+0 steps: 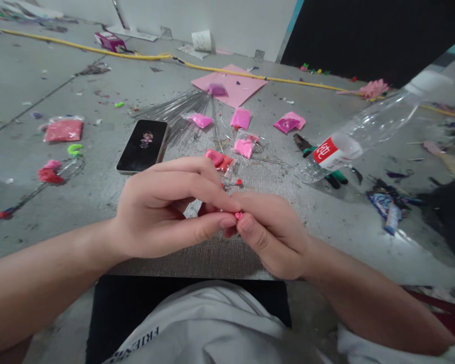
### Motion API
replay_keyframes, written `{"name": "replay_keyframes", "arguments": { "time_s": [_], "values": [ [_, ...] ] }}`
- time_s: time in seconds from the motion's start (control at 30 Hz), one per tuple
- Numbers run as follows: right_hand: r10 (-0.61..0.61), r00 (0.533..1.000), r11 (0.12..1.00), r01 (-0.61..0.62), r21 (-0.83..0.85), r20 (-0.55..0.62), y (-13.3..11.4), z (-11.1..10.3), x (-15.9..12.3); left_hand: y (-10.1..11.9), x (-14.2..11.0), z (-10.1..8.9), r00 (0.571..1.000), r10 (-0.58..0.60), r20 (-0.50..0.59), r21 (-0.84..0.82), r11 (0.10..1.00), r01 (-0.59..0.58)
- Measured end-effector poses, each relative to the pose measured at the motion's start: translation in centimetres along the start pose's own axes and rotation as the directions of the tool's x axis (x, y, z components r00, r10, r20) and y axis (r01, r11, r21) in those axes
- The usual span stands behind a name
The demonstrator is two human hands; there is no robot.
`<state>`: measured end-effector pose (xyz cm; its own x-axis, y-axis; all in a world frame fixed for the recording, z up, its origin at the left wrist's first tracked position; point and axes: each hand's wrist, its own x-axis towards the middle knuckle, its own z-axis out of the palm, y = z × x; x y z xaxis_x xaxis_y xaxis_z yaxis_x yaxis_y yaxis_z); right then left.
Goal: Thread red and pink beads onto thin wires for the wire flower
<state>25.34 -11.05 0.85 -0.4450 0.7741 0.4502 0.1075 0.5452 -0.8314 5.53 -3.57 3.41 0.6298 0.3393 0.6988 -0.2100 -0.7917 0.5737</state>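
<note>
My left hand (167, 207) and my right hand (273, 232) meet in front of me, fingers closed in a pinch. Between the fingertips sits a tiny pink bead (238, 215), pinched from both sides. A thin wire may run through it, but I cannot make it out. Just beyond the hands lie a small red-pink bag of beads (219, 160) and a loose red bead (238, 182) on the grey mat (212, 253).
A black phone (142, 145) lies left of the hands. A bundle of thin wires (178, 108) fans out behind it. Several pink bead bags (240, 119), a pink sheet (231, 83), a tipped plastic bottle (349, 141) over green-handled pliers (328, 174), and a yellow cable (98, 50) lie around.
</note>
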Motion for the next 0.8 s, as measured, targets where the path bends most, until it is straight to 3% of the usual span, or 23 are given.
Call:
{"name": "replay_keyframes", "arguments": {
  "time_s": [0.8],
  "values": [
    [-0.045, 0.999, 0.999, 0.045, -0.009, 0.011, 0.11, 0.06, 0.17, 0.29, 0.09, 0.12, 0.999, -0.034, 0.014, -0.092, 0.995, 0.036]
  ]
}}
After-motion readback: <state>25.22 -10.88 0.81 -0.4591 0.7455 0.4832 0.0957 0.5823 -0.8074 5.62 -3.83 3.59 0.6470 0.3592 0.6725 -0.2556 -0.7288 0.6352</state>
